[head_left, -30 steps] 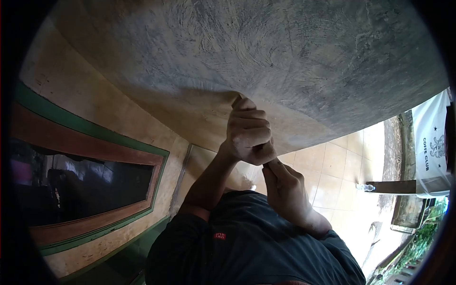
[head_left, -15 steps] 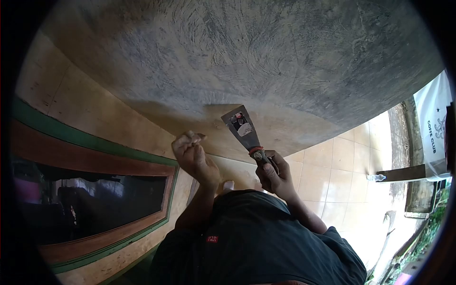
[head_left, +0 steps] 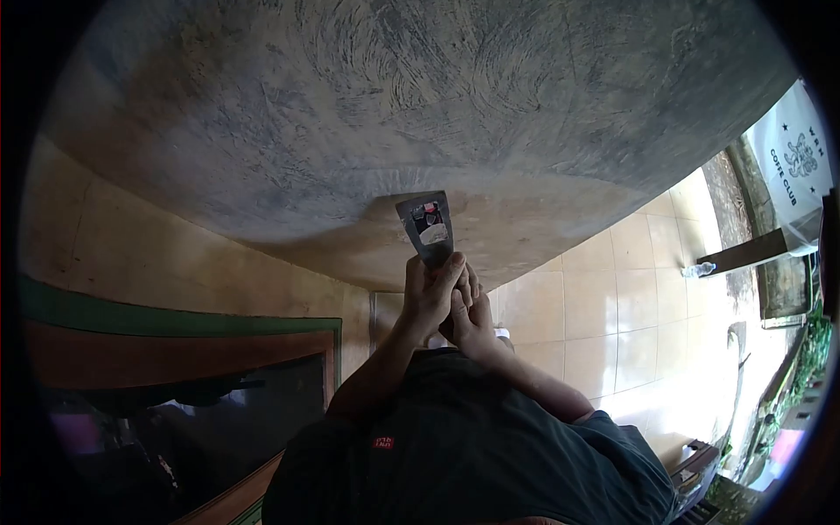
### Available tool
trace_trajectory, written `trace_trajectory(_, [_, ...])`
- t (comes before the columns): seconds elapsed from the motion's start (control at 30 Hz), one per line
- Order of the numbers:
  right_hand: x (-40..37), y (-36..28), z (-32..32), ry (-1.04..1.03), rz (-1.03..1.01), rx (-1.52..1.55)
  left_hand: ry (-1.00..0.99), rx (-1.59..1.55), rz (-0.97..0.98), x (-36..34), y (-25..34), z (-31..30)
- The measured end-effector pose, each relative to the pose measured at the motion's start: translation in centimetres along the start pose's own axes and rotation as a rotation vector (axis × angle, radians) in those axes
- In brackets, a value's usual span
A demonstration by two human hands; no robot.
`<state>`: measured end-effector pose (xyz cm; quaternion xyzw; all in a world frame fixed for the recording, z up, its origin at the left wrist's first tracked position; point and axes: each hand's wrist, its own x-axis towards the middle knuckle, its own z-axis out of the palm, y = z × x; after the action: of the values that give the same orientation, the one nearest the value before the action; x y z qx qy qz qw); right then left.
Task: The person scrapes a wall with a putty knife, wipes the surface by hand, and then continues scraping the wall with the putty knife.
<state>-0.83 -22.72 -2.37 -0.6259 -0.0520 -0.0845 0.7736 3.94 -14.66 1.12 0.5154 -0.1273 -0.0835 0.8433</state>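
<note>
A putty knife (head_left: 435, 245) with a wide metal blade and a dark, pale and red sticker points up toward the rough grey wall (head_left: 490, 105). My right hand (head_left: 473, 324) is closed around its handle, which the fingers mostly hide. My left hand (head_left: 427, 296) wraps round the top of the handle at the blade's base, touching my right hand. The blade's wide edge is close to the smoother brownish lower part of the wall; whether it touches cannot be made out.
On the left is a window (head_left: 192, 437) with a brown and green frame. Tiled floor (head_left: 591, 306) stretches to the right, with a clear plastic bottle (head_left: 699, 269) by a dark beam (head_left: 744, 254). A white banner (head_left: 792, 166) hangs at the far right.
My left hand has moved right and closed on the putty knife beside my right hand. The blade now points more upright and the handle is mostly covered. The view has shifted slightly.
</note>
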Motion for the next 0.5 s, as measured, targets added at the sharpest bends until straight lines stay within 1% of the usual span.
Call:
trace_trajectory(0.03, [0.2,-0.3,0.5,0.019,-0.112,-0.160,-0.028,0.046,-0.020,0.5,0.7,-0.1])
trace_trajectory(0.07, [-0.1,0.3,0.9,0.033,-0.109,-0.155,-0.057,0.092,-0.039,0.7,1.2,-0.3])
trace_trajectory(0.1, [-0.3,1.0,1.1,0.044,-0.055,-0.106,-0.056,0.091,-0.081,0.8,1.0,-0.7])
trace_trajectory(0.13, [-0.4,1.4,1.2,0.051,-0.007,-0.059,-0.065,0.092,-0.081,0.6,0.6,-0.9])
trace_trajectory(0.2, [-0.9,1.7,1.6,0.081,-0.038,-0.066,-0.012,0.195,-0.170,0.1,0.2,-1.1])
trace_trajectory(0.27, [-1.3,1.8,1.6,0.112,-0.049,-0.076,-0.004,0.207,-0.201,-0.1,0.4,-1.0])
trace_trajectory(0.33, [-1.8,1.5,1.8,0.092,0.197,0.019,-0.022,0.226,-0.186,0.1,1.0,-1.0])
trace_trajectory(0.37, [-1.6,1.1,1.9,0.100,0.209,0.016,-0.022,0.221,-0.200,0.2,1.3,-0.9])
trace_trajectory(0.43, [-1.1,0.2,2.1,0.037,0.172,0.043,-0.030,0.196,-0.142,0.3,1.9,-0.8])
trace_trajectory(0.5, [-1.4,-0.1,2.0,0.062,0.194,0.052,-0.022,0.201,-0.159,0.2,1.7,-0.4])
